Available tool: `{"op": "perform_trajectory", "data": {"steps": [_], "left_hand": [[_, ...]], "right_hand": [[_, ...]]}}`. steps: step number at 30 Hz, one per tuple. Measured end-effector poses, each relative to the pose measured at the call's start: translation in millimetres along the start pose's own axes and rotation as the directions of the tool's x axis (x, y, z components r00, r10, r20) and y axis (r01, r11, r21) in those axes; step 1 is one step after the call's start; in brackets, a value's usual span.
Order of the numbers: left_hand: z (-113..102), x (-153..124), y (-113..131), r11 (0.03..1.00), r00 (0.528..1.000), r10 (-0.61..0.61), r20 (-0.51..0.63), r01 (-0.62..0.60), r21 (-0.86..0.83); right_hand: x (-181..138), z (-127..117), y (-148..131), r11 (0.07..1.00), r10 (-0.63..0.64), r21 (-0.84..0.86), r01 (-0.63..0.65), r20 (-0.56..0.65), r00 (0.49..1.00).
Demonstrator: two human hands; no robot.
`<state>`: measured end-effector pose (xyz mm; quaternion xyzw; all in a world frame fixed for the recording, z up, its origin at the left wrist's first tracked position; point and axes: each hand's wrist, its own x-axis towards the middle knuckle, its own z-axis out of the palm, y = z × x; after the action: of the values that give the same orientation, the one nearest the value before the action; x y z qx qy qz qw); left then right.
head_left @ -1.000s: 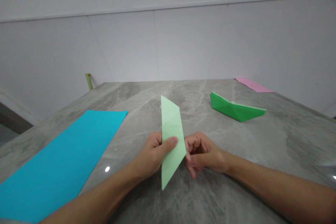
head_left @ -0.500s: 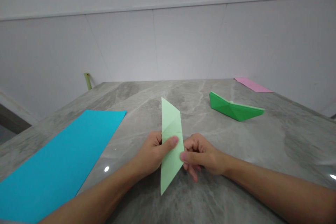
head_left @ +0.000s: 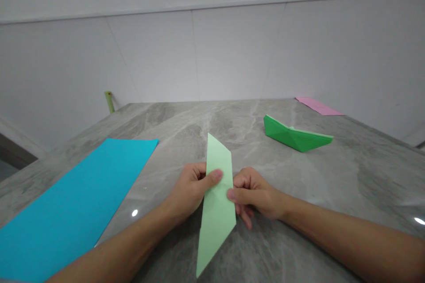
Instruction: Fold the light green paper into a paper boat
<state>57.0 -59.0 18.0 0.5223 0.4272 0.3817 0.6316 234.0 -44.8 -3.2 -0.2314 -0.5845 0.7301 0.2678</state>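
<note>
A long, pale green folded paper (head_left: 216, 203), pointed at both ends, stands between my hands above the grey marble table (head_left: 332, 177). My left hand (head_left: 191, 190) pinches its left edge, thumb on the front face and fingers curled behind. From the right, my right hand (head_left: 254, 194) grips the other edge with thumb and bent fingers. One point of the paper reaches toward me, the other away.
A large cyan sheet (head_left: 76, 199) lies flat on the left. A dark green folded paper boat (head_left: 295, 135) sits at the back right, with a pink sheet (head_left: 318, 106) beyond it. A green stick (head_left: 109, 101) leans against the white wall at the table's far left corner.
The pale green paper has slid toward me within both hands, so more of it hangs below them. Both hands keep their grip in nearly the same place.
</note>
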Motion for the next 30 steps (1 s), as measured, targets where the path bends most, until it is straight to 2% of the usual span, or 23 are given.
{"op": "perform_trajectory", "data": {"steps": [5,9,11,16,18,21,23,27,30], "left_hand": [[0.7,-3.3,1.9,0.999,0.99,-0.038,0.137,0.039,0.0],[2.4,-3.0,0.9,0.999,0.995,-0.034,0.093,0.031,0.032],[1.9,-3.5,1.3,0.998,0.993,-0.04,0.11,0.034,0.052],[0.2,-5.8,3.0,0.996,0.958,-0.081,0.276,0.066,0.06],[1.1,-5.6,2.5,0.997,0.964,-0.078,0.255,0.069,0.046],[2.0,-5.3,2.4,0.998,0.978,-0.06,0.2,0.052,0.042],[1.2,-5.8,3.4,0.997,0.972,-0.061,0.225,0.052,0.048],[-0.3,-7.0,5.1,0.994,0.951,-0.104,0.291,0.094,0.048],[1.5,-6.4,4.3,0.995,0.971,-0.097,0.22,0.089,0.047]], "right_hand": [[1.5,-0.9,3.2,0.998,-0.052,0.034,0.055,-0.082,0.995],[1.5,-1.0,2.6,0.999,-0.035,0.01,0.036,-0.07,0.997],[1.0,-0.4,2.2,0.999,-0.029,-0.019,0.027,-0.066,0.997],[-0.4,0.6,3.9,0.999,-0.048,-0.024,0.045,-0.193,0.98],[-0.8,0.4,3.9,0.998,-0.057,-0.03,0.052,-0.192,0.98],[-1.3,0.5,2.1,0.998,-0.049,-0.045,0.044,-0.115,0.992],[-1.8,1.0,0.4,0.997,-0.058,-0.059,0.053,-0.079,0.995],[-2.4,2.0,-1.3,0.995,-0.081,-0.063,0.074,-0.115,0.99],[-2.1,2.2,-1.8,0.994,-0.096,-0.069,0.087,-0.126,0.987]]}}
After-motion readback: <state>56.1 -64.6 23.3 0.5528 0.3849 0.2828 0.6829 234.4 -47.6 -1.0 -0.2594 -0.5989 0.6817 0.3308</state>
